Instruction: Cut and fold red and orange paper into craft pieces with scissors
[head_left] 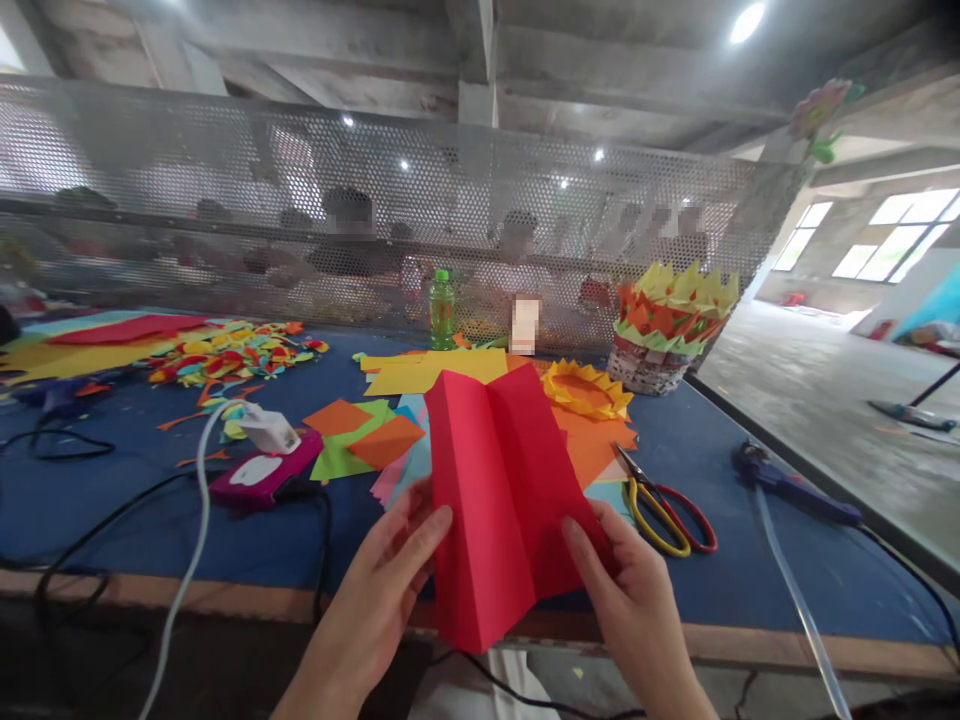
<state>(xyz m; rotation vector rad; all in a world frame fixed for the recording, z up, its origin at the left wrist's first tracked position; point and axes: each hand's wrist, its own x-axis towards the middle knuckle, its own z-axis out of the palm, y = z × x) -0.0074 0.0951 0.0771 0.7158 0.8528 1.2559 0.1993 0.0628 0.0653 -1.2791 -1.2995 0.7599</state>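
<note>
A creased sheet of red paper (487, 500) is spread between my hands above the table's front edge, its folds running lengthwise. My left hand (397, 560) pinches the left edge, thumb on top and fingers behind. On the opposite edge my right hand (619, 565) grips the sheet the same way. Scissors (667, 515) with one yellow and one red handle lie slightly open just beyond my right hand. Orange and green paper pieces (367, 435) lie beyond my left hand. Behind the red sheet are yellow sheets (435, 372) and a ring of folded yellow paper points (589, 390).
A glue gun (795, 485) with a clear glue stick rests at the right. A purple power strip (266, 470) with a white plug and cables sits left. Farther back are paper scraps (232, 355), a green bottle (442, 310), a paper-trimmed basket (667, 330) and a perforated metal screen (420, 200).
</note>
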